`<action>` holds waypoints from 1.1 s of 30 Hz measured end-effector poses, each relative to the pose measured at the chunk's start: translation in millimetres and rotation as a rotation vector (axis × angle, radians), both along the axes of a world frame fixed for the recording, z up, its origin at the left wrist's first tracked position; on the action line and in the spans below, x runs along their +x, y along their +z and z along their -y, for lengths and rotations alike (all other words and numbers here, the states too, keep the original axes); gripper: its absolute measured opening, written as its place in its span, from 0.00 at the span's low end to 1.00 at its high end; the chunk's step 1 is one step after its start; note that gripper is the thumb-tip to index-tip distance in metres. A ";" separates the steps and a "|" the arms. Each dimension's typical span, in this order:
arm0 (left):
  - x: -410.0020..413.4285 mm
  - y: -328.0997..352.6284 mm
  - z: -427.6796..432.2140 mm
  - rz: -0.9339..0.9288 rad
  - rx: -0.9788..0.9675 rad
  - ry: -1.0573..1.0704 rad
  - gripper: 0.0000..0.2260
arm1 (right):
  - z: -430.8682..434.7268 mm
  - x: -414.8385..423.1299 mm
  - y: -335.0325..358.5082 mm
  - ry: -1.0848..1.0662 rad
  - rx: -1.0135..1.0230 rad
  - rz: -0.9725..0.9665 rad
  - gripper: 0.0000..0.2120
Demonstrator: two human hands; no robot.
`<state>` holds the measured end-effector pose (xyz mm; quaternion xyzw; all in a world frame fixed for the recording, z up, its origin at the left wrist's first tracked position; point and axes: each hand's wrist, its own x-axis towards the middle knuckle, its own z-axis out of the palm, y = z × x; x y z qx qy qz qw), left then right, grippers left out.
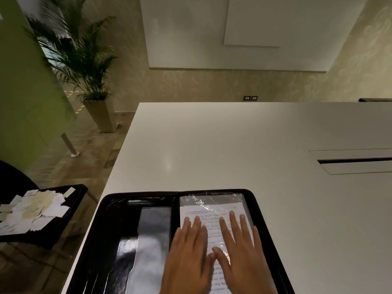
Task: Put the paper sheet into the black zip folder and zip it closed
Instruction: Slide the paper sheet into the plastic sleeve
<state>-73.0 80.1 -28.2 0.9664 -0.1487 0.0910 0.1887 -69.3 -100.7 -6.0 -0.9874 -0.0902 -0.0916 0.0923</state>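
Both hands, left hand (188, 249) and right hand (244, 247), lay flat and open on the paper sheet (214, 211), gripping nothing. The sheet looked thin and floppy. The folder (118, 225) lay open, probably best closed by its edge.

The zip folder (110, 230) is black and shiny inside. The paper sheet (214, 221) is white with dark handwritten lines, under a clear glossy sleeve (212, 200). The table (233, 145) is plain white. The wall (131, 81) is beige with a pale leaf pattern, and the plant (80, 60) is green.
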 end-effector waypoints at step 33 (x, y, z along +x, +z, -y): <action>-96.7 37.7 -248.5 -0.319 -0.610 0.920 0.09 | -125.6 -110.5 41.0 0.344 0.483 -0.340 0.12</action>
